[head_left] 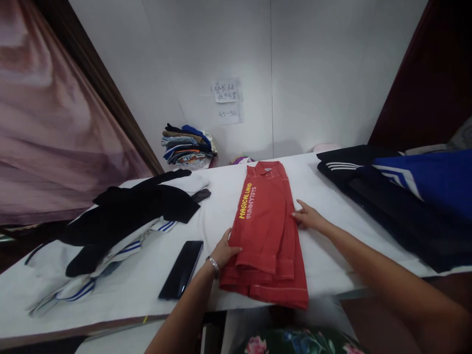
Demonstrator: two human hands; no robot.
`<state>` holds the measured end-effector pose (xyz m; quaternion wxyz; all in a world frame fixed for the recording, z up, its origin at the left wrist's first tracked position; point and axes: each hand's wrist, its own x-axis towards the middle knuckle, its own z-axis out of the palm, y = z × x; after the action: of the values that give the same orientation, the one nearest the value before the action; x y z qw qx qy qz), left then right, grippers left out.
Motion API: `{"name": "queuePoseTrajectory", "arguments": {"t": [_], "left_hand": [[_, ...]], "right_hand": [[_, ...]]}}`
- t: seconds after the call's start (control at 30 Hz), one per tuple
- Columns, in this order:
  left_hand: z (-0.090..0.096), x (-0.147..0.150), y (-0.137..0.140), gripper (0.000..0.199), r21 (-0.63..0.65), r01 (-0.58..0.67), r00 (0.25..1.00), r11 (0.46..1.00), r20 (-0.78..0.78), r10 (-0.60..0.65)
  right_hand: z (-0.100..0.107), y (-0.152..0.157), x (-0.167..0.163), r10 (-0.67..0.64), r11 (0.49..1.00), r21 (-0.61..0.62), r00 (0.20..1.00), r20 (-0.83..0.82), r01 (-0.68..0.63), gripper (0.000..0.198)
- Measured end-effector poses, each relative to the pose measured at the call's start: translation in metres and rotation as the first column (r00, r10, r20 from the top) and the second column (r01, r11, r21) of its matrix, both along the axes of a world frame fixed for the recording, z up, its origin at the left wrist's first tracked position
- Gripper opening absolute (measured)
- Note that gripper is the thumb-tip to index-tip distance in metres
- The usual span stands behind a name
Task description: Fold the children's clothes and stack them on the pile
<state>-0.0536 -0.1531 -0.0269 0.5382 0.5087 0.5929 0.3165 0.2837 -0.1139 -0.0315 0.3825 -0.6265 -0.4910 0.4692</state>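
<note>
A red long-sleeved shirt (pixel 263 226) lies in front of me, collar away from me, its sides and sleeves laid inward into a long strip. Yellow and pink lettering runs along its left part. My left hand (pixel 224 250) rests at the shirt's lower left edge, thumb on the cloth and fingers apart. At the right edge, about mid-length, my right hand (pixel 308 216) touches the fabric with its index finger stretched out. The shirt's hem hangs slightly over the near table edge.
A black phone (pixel 181 270) lies left of the shirt on the white-covered table (pixel 217 196). Black and white clothes (pixel 129 216) are heaped at left. Dark and blue garments (pixel 391 206) lie at right. A folded clothes stack (pixel 189 146) stands behind, below paper signs (pixel 227 91).
</note>
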Motion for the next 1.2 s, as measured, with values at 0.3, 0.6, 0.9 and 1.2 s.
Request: {"name": "queuePoseTrajectory", "arguments": {"t": [0.3,0.6,0.9,1.2], "left_hand": [[-0.003,0.002,-0.003,0.083,0.018,-0.052,0.997,0.998,0.063,0.051],[0.024,-0.001,0.007,0.078,0.099,0.110,0.991,0.989,-0.083,-0.102],[0.112,-0.084,0.107,0.079,-0.074,0.442,0.484,0.894,-0.819,-0.308],[0.105,-0.091,0.172,0.038,-0.321,0.372,0.033,0.871,-0.933,-0.358]], "right_hand": [[0.012,0.126,0.000,-0.238,0.971,-0.022,0.968,-0.080,0.237,0.092],[0.012,0.146,0.007,-0.320,0.947,-0.059,0.907,-0.273,0.316,0.061],[-0.012,-0.032,-0.010,-0.336,0.941,-0.228,0.626,-0.704,0.248,0.027],[0.019,-0.136,-0.040,0.174,0.864,-0.212,0.666,-0.726,-0.456,0.026]]}}
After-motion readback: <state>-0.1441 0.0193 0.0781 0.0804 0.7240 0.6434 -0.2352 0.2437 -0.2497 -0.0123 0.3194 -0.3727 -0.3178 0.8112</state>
